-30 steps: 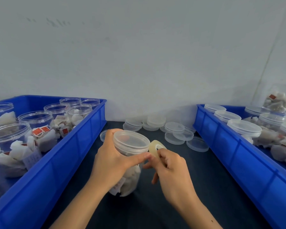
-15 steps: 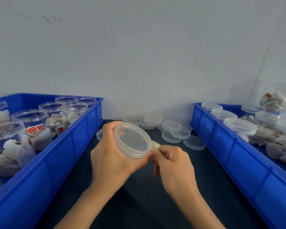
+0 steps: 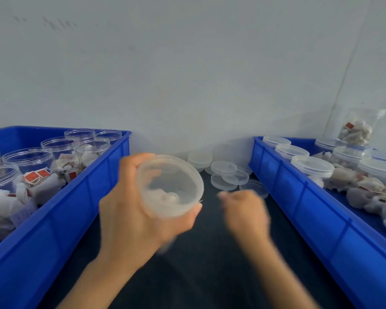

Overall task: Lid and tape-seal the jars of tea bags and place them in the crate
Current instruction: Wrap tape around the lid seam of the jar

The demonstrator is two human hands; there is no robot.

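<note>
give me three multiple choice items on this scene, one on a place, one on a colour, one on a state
1. Where do the loose lids lie?
A. inside the left crate
B. on the dark table between the two crates
C. stacked on the held jar

2. What colour are the crates?
A. blue
B. green
C. grey

3. What is the state of the jar in the left hand?
A. open, no lid
B. lidded and tilted toward the camera
C. standing upright on the table

Answers:
1 B: they sit near the wall on the table.
2 A: both crate walls are blue.
3 B: its lid faces the camera, off the table.
</note>
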